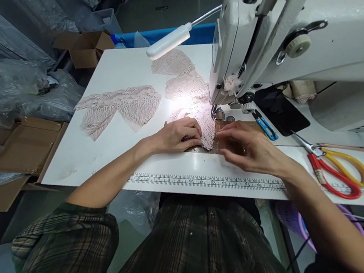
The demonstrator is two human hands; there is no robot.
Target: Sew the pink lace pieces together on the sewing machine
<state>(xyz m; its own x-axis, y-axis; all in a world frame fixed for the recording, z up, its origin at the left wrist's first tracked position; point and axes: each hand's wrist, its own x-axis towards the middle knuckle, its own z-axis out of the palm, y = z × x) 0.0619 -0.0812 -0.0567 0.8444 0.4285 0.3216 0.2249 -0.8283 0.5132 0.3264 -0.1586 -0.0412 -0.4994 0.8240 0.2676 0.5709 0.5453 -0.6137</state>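
Observation:
A strip of pale pink lace (188,88) runs across the white sewing table (116,79) to the needle of a white sewing machine (280,42). My left hand (178,135) lies curled on the lace just in front of the presser foot (217,112), fingers pressed down on the fabric. My right hand (250,149) rests to the right of the needle, fingertips pinching the lace edge over a brown patch of the machine bed. Another lace section (122,105) trails off to the left.
Red and yellow scissors (337,171) and blue thread snips (264,125) lie right of the machine. A lamp (169,42) lights the needle area. A printed ruler (203,181) runs along the table's front edge. Cardboard boxes (83,47) and plastic bags sit at left.

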